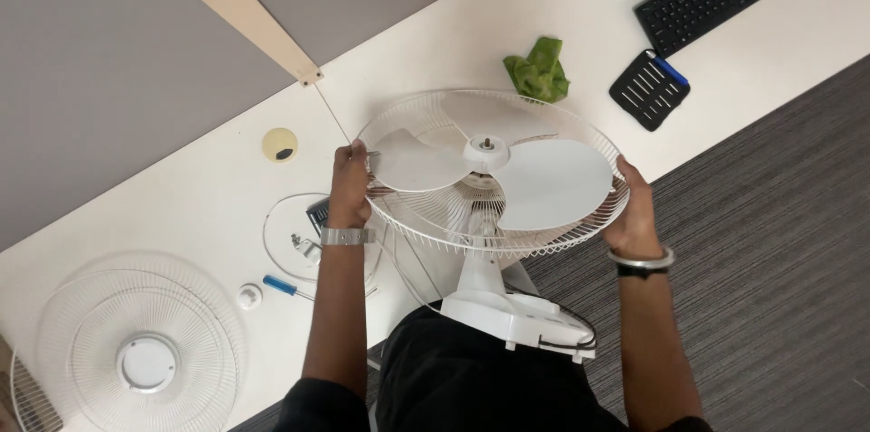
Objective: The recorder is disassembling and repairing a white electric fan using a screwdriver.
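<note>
Hands on round white wire fan grille

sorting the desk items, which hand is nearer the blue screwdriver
Left. The left hand grips the fan guard rim just above the blue screwdriver; the right hand holds the opposite rim, far across.

A long white desk runs diagonally beneath grey wall panels split by a pale wooden strip; dark ribbed carpet covers the floor.
</note>
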